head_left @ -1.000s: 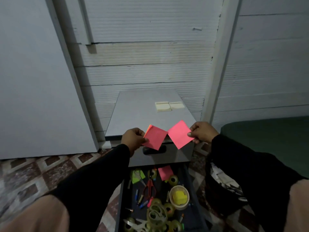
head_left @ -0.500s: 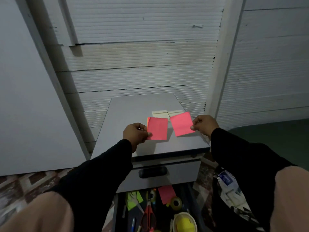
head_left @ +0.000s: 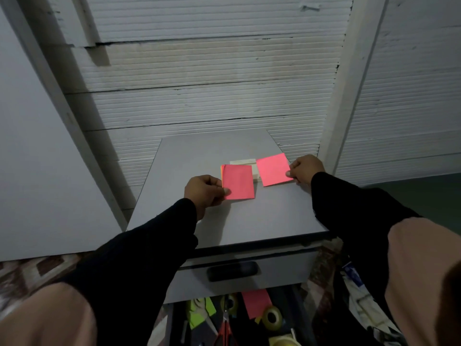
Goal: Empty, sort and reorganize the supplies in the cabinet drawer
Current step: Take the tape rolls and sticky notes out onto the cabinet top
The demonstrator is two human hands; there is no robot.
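My left hand pinches a small stack of pink sticky notes by its left edge, with an orange sheet showing at the back, low over the grey cabinet top. My right hand pinches a single pink note by its right edge, just to the right of the stack. Pale yellow notes lie on the top, mostly hidden behind the two pink ones. Below, the open drawer holds another pink note, green notes, red scissors and a tape roll.
A shut drawer front with a dark handle sits under the cabinet top. White ribbed wall panels stand behind, and a white board leans at the left. Patterned floor tiles and a bag of printed packets flank the cabinet.
Both hands carried the pink notes up from in front of the drawer and forward over the cabinet top, lowering them near the pale yellow notes. My view tilted up, hiding most of the open drawer.
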